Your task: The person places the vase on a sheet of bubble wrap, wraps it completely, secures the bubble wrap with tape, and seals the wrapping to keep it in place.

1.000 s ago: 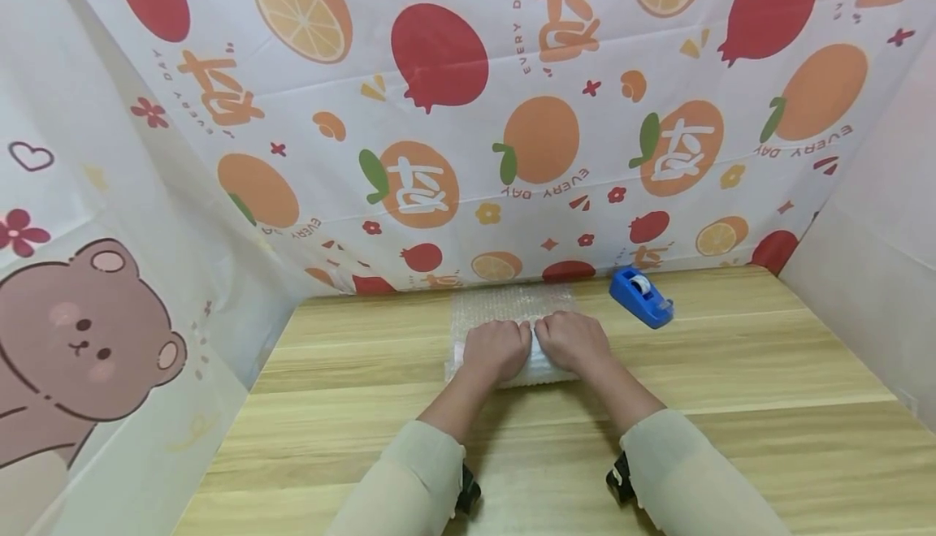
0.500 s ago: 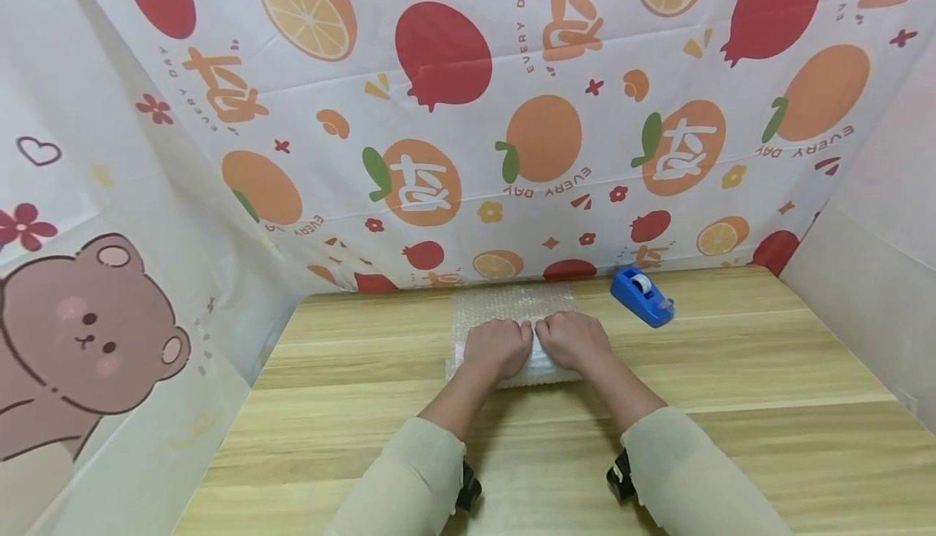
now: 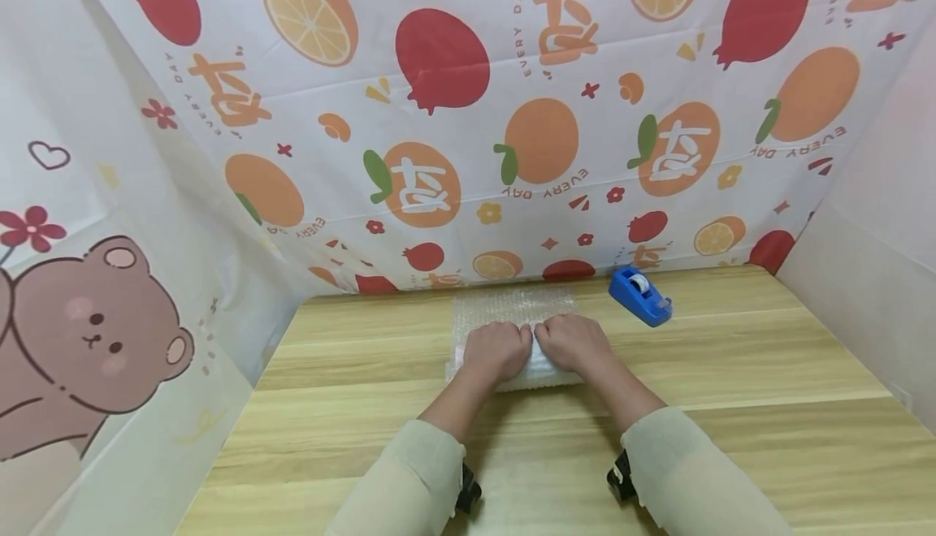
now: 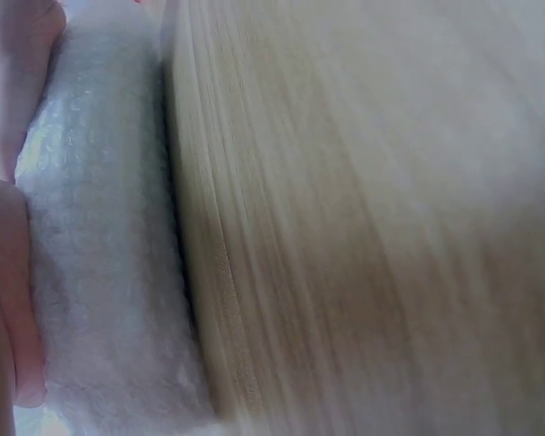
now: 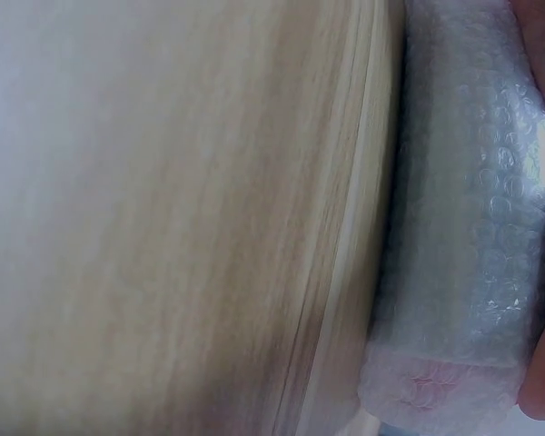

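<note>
A sheet of bubble wrap (image 3: 512, 305) lies at the back middle of the table, its near part folded into a thick, padded bundle. My left hand (image 3: 497, 351) and right hand (image 3: 574, 341) grip this bundle from above, side by side, knuckles up and thumbs almost meeting. In the left wrist view, the rounded near side of the bubble wrap (image 4: 109, 227) rests along the wood, with parts of the hands at its far edge. The right wrist view shows the bubble wrap (image 5: 463, 200) with a pinkish patch at one end. Whatever is inside is hidden.
A blue tape dispenser (image 3: 640, 297) with a roll of tape stands behind and right of the hands. The wooden table (image 3: 351, 438) ends at a fruit-print cloth (image 3: 468, 154) at the back. Pale cloths hang at both sides, the left one with a bear print.
The hands keep their grip on the bubble wrap with hardly any movement. The head view has shifted slightly.
</note>
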Demonstrator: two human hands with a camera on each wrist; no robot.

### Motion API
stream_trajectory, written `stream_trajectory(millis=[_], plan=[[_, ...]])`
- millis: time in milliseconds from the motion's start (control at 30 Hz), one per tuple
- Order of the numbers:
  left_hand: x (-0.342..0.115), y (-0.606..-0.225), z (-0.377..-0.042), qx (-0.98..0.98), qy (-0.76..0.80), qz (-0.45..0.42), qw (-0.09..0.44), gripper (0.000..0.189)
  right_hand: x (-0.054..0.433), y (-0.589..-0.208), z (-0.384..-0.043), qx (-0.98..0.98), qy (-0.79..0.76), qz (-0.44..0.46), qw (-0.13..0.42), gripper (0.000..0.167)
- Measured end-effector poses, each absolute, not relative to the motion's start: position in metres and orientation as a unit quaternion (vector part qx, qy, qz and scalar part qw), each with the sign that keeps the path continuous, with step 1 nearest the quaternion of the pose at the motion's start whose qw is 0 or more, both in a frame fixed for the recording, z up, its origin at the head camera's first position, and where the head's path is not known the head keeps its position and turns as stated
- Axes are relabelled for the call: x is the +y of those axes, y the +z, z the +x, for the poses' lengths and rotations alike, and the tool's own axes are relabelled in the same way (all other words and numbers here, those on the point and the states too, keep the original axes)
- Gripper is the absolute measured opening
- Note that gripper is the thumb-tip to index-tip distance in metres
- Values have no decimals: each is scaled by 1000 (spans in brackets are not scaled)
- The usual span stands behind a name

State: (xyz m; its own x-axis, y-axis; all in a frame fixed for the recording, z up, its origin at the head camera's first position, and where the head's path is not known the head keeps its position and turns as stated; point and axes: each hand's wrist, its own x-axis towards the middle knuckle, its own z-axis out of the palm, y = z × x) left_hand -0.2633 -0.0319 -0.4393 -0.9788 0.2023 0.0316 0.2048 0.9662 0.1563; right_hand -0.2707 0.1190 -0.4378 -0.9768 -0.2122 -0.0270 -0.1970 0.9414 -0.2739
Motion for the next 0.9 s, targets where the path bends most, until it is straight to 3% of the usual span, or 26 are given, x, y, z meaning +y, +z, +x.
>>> stream_trajectory(millis=[900], plan=[[-32,-440,-255,-992,-76,-105,9,59,118,-437,-261,986,-135,-98,29,49]])
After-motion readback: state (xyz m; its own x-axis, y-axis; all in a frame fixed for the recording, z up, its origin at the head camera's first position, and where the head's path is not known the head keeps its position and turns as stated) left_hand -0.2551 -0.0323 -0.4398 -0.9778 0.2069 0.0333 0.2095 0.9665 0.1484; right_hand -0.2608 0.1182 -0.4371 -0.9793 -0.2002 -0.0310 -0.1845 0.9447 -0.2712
